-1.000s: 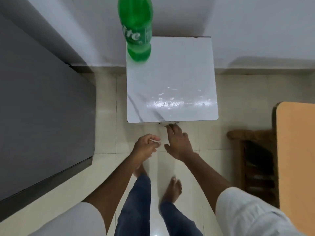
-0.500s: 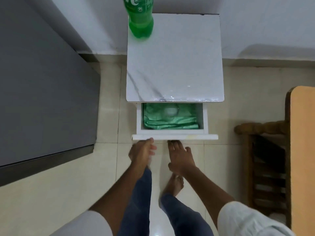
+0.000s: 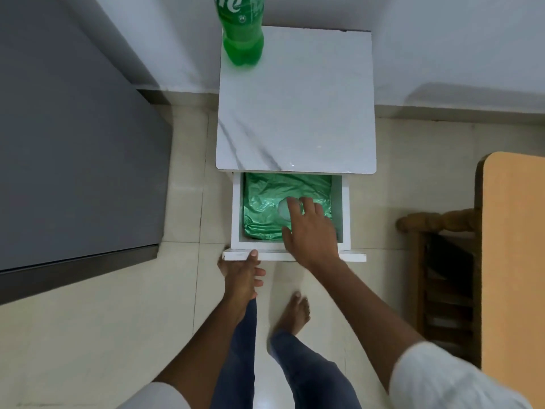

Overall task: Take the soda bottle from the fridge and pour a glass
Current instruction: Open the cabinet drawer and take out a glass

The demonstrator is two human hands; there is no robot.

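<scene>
Nearest: my left hand (image 3: 240, 276) grips the front lip of the drawer (image 3: 295, 256), thumb on top of the lip, fingers curled under it. The drawer stands pulled out from under the small white table (image 3: 295, 107).

Next: my right hand (image 3: 309, 228) is inside the drawer, fingers spread wide and palm down, holding nothing. The fingertips (image 3: 292, 203) are at a pale round thing (image 3: 283, 209) lying on green plastic wrapping (image 3: 265, 202). I take it for the glass or a cup, but cannot tell; it may be under the plastic rather than on it.

Farthest: the soda bottle (image 3: 242, 31) stands upright on the table's back left corner, near the edge, well apart from both hands. Its cap is out of frame.

Risks, as I judge them:
- Slick wrapping: the round thing could slide from my fingers, or the plastic could lift with it and snag.
- Pulling harder with the left hand could bring the drawer off its runners.
- Any jolt to the drawer shakes the table, and the tall bottle by the edge could topple to the floor.
- Shaken soda would foam over when opened.
</scene>
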